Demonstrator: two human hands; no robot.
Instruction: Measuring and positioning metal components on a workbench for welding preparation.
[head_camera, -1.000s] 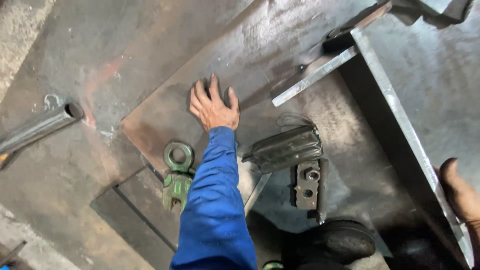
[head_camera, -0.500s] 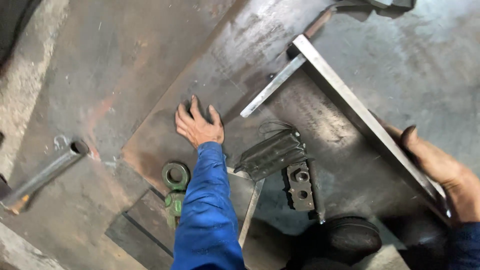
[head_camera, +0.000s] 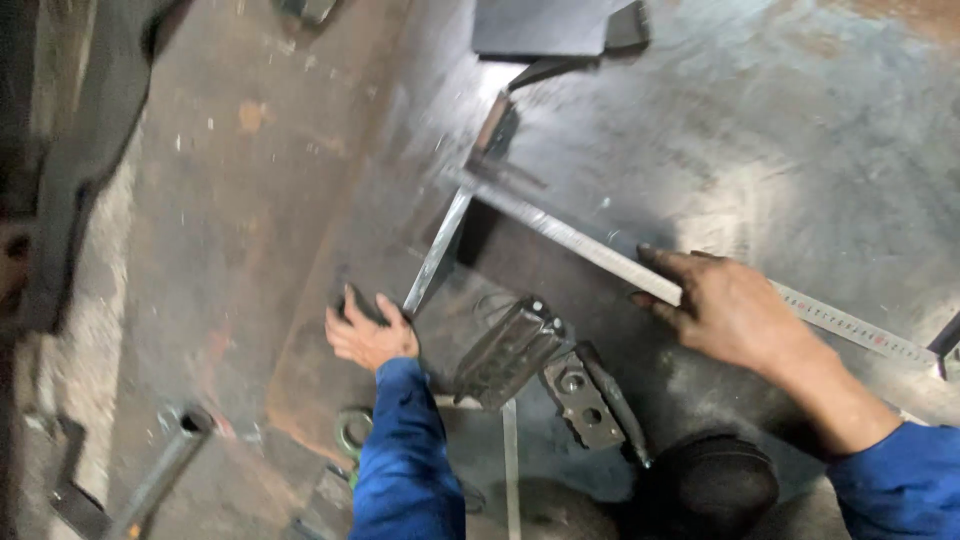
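Observation:
My left hand (head_camera: 366, 334) lies flat, fingers spread, on a rusty steel plate (head_camera: 330, 250) beside a thin flat steel strip (head_camera: 440, 250). My right hand (head_camera: 722, 308) presses down on a long steel ruler (head_camera: 600, 255) that runs diagonally across the plate, its fingers over the ruler's edge. The ruler's far end meets the strip near a dark bracket (head_camera: 495, 125). Both arms wear blue sleeves.
A ribbed metal block (head_camera: 510, 350) and a drilled clamp piece (head_camera: 582, 397) lie between my arms. A green ring fitting (head_camera: 352, 432) sits by my left sleeve. A steel tube (head_camera: 160, 470) lies at lower left, a dark plate (head_camera: 545, 25) at the top, a black shoe (head_camera: 705, 485) below.
The view has swung left and closer. My right hand has moved up along the ruler and now presses on it. My left hand stays flat on the plate.

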